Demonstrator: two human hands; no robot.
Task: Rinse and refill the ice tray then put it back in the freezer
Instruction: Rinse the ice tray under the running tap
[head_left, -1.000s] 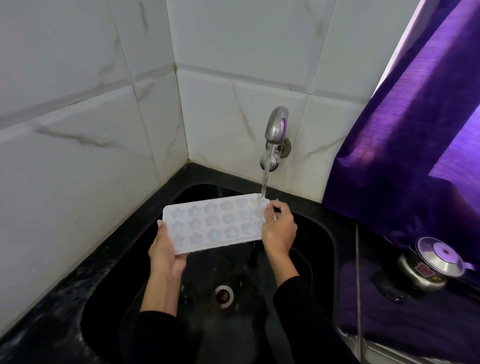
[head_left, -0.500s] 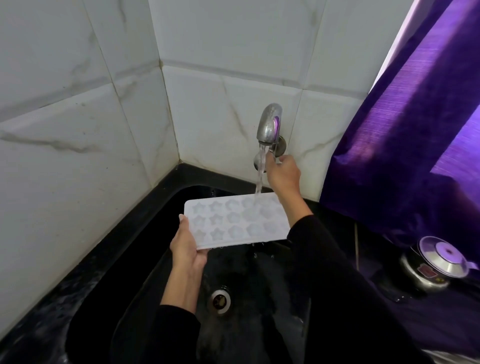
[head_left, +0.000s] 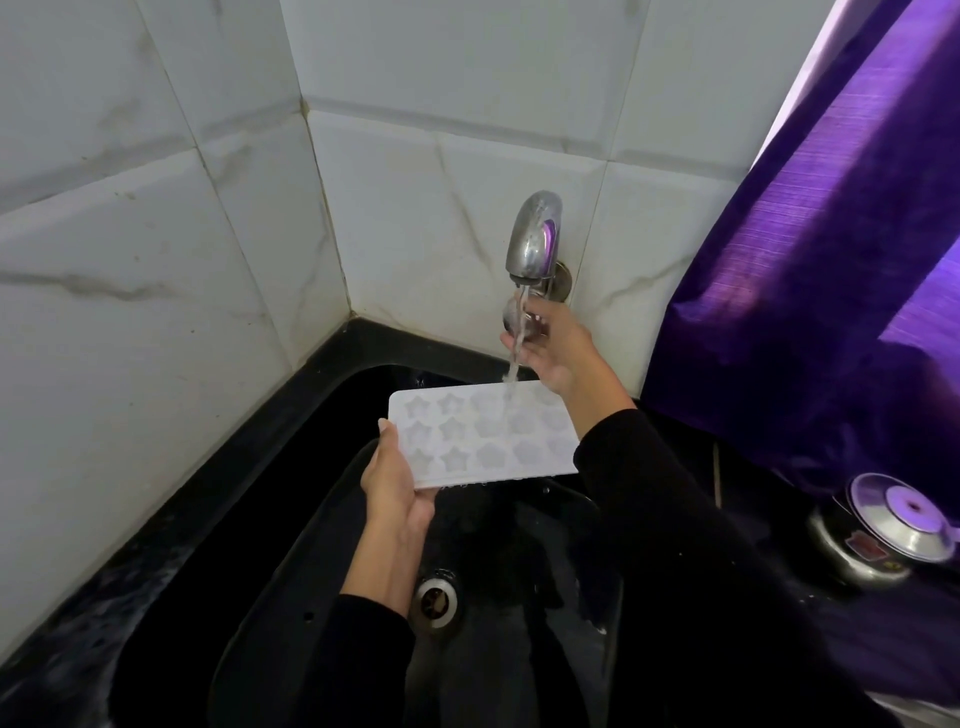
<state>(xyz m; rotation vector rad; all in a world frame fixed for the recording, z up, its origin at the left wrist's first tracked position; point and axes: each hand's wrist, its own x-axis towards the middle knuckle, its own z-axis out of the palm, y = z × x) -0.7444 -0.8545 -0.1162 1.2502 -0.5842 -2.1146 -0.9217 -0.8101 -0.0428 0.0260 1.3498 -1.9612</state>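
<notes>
A white ice tray (head_left: 483, 434) with star-shaped cells is held level over the black sink (head_left: 291, 519), gripped at its left end by the left hand (head_left: 397, 480). The knob (head_left: 522, 325) beneath the wall tap (head_left: 535, 239) is grasped by the curled fingers of the right hand (head_left: 553, 345). A stream of water (head_left: 514, 364) is received in the tray's far cells. A steel pot (head_left: 883, 530) is seen on the bench (head_left: 909, 613) at right.
</notes>
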